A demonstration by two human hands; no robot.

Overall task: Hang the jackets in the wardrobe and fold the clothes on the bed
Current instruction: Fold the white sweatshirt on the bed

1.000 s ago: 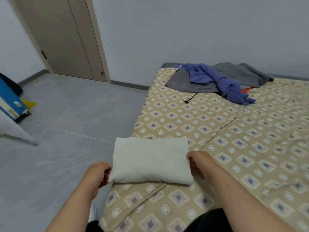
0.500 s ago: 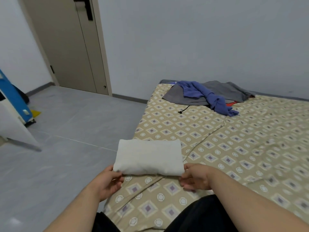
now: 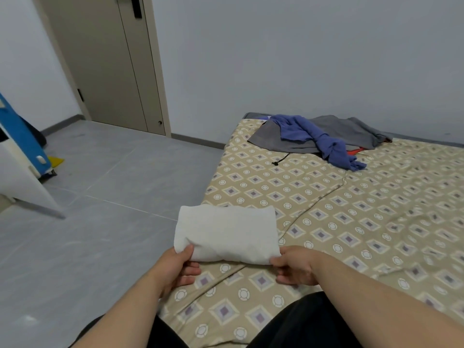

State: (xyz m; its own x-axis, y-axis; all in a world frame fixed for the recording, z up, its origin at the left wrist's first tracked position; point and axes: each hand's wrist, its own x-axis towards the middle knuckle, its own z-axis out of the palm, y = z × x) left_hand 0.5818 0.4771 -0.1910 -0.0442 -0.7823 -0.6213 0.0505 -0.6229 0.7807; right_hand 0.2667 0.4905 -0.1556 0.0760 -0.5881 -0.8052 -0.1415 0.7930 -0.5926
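A folded white garment (image 3: pixel 227 232) lies at the near left corner of the bed (image 3: pixel 376 222), which has a tan diamond-patterned sheet. My left hand (image 3: pixel 177 267) pinches its near left corner, thumb on top. My right hand (image 3: pixel 293 266) pinches its near right corner. At the far end of the bed a crumpled blue garment (image 3: pixel 319 139) lies over a grey one (image 3: pixel 346 133) with a black drawstring. A bit of red cloth (image 3: pixel 355 151) shows beneath them.
Grey tiled floor (image 3: pixel 100 197) stretches left of the bed. A closed beige door (image 3: pixel 113 66) stands at the back left. A white panel (image 3: pixel 22 179) and a blue object (image 3: pixel 22 136) lean at the left edge. My dark-trousered legs are at the bottom.
Both hands have shifted from the garment's sides to its near corners and now pinch them. The view has tilted upward, showing more door and wall.
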